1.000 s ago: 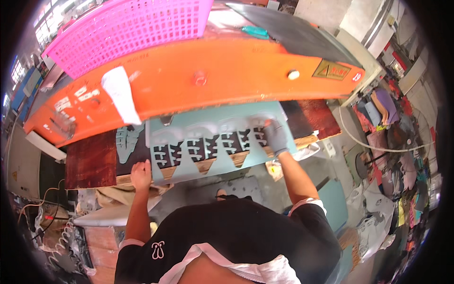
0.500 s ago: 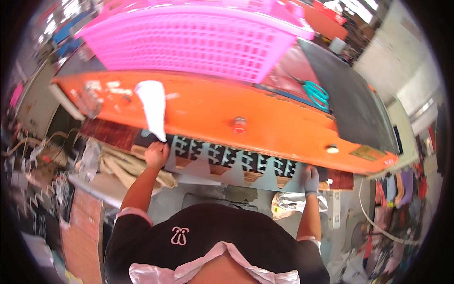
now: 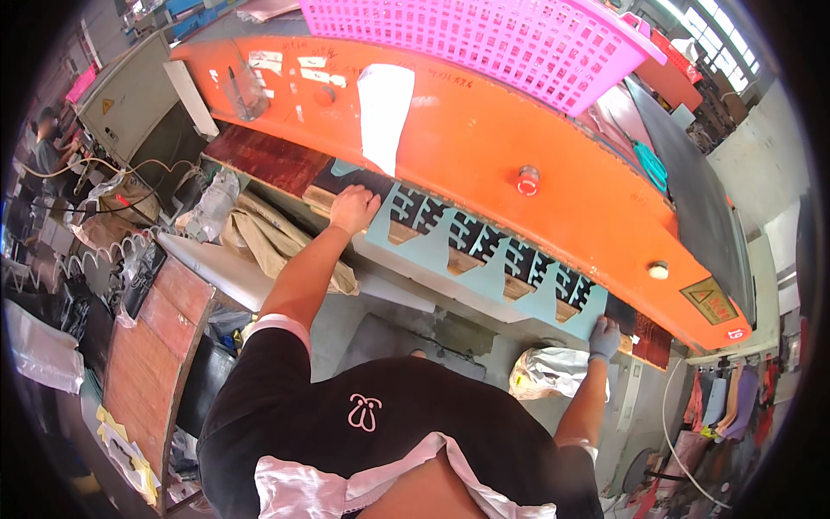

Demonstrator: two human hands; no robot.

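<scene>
The workplace was a crowded factory floor, and a long orange machine housing (image 3: 484, 164) with a smooth painted face curved across the upper half of the view, carrying a red round button (image 3: 526, 182), a white knob (image 3: 659, 270) and a white sheet of paper (image 3: 383, 108) stuck to its front. A pink plastic lattice basket (image 3: 484, 39) sat on top of it. Under the housing ran a dark reddish-brown board bed (image 3: 268, 156), and on it lay a pale teal sheet (image 3: 484, 259), thin and flat, cut through with rows of comb-like slots and triangular notches along its near edge. The left hand (image 3: 353, 208), bare, lay palm down on the sheet's left end, fingers curled over its far edge, though whether they truly clamped it could not be told. The right hand (image 3: 603, 337), in a grey glove, pinched the sheet's lower right corner, closed on it. Crumpled brown paper sacks (image 3: 268, 242) and clear plastic bags (image 3: 212, 203) lay at the left below the bed, beside a worn red-brown table top (image 3: 160, 346). A white plastic bag (image 3: 549, 372) sat just beside the right forearm.
</scene>
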